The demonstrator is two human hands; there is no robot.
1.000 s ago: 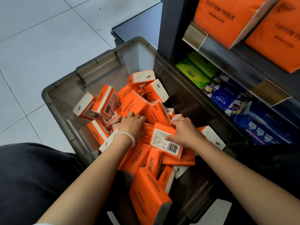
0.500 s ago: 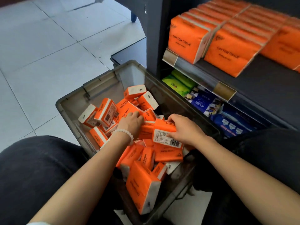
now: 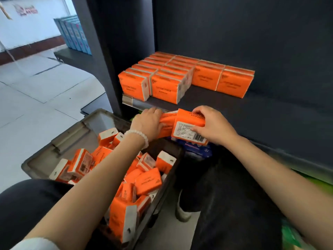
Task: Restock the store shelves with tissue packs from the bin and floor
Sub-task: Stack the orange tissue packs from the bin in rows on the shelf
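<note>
Packs in both hands, short of the shelf

Risk first: the left hand (image 3: 147, 123) grips what looks like more than one orange tissue pack (image 3: 167, 121) at once, fingers curled over the top edge. I judge that a loose squeeze on slick wrappers could let one slip and fall into the bin or onto the floor. The right hand (image 3: 212, 125) pinches a single pack (image 3: 189, 129), thumb on its barcode face and fingers over the far edge. The two loads touch between the hands, so pushing one forward could knock the other askew. Sliding them in carelessly could also shove the neat rows (image 3: 180, 76) out of line.

The held packs sit between the hands, just below the shelf (image 3: 234, 109) front edge. The stocked rows stand beyond the hands and up, mostly ahead of the left one; bare shelf lies ahead of the right hand. The bin (image 3: 75, 134), with many packs loose inside, lies under the left forearm and back toward the person.
</note>
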